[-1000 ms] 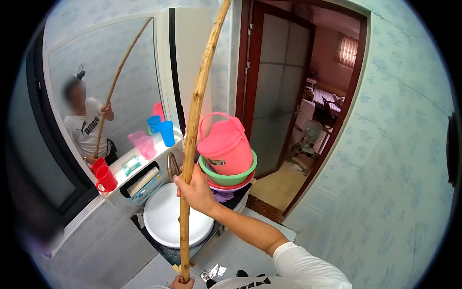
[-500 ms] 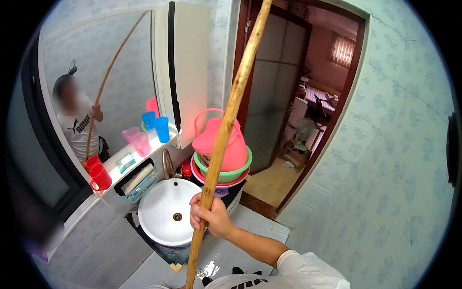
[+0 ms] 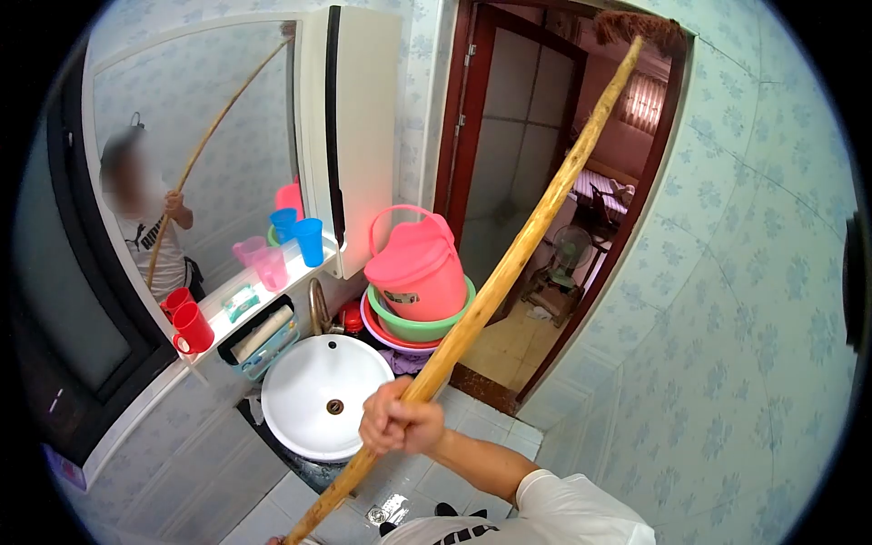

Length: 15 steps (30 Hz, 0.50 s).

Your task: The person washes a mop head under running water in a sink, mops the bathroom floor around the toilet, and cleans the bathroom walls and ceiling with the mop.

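Observation:
My right hand is closed round the wooden handle of a long broom, in front of the sink. The handle slants from the lower left up to the doorway, where its brown fibre head is against or near the top of the door frame. At the bottom edge, a sliver of my left hand shows against the handle's lower part; most of that hand is out of view. The mirror reflects a person with the broom.
Beside me is a white basin with a tap. A pink lidded bucket sits in stacked washbasins. Cups, one a red mug, stand on the mirror shelf. A fan stands beyond the open door.
The broom's upper end has swung right and its lower end left, so the handle leans more. The fibre head has come into view at the doorway's top. My right hand keeps its hold.

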Each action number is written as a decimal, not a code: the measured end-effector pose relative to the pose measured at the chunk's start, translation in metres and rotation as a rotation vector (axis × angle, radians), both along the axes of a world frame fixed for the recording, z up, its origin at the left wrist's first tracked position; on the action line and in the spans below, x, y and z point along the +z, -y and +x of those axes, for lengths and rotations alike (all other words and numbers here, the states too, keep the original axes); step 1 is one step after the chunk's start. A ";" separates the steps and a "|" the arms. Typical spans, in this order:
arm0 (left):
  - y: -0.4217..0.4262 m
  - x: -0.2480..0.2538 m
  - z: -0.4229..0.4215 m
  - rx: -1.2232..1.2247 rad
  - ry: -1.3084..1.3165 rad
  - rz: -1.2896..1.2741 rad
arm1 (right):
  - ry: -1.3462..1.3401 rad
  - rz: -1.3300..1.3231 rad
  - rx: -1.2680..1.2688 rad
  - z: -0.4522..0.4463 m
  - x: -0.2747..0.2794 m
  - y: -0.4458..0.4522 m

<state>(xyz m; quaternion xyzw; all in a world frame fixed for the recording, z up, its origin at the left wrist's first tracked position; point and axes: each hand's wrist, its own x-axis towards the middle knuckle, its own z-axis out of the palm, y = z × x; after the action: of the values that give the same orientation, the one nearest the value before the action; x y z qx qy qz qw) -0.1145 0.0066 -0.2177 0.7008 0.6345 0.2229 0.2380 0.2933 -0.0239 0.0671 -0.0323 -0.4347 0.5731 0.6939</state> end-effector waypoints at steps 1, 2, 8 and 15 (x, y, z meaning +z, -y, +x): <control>-0.007 0.011 0.008 0.023 -0.119 0.121 | -0.033 0.044 -0.012 0.008 0.007 -0.002; -0.014 0.024 0.017 0.046 -0.237 0.245 | -0.065 0.090 -0.025 0.016 0.014 -0.004; -0.027 0.055 0.036 0.063 -0.218 0.431 | -0.059 0.212 0.015 0.041 0.041 -0.014; -0.013 0.085 -0.004 0.120 -0.227 0.486 | -0.032 0.313 0.128 0.010 0.063 -0.016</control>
<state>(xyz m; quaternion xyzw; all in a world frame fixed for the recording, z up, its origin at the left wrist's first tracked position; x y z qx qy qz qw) -0.1180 0.0195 -0.1332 0.7190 0.6255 0.3022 -0.0232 0.3038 -0.0081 0.1297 0.1132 -0.5086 0.5419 0.6594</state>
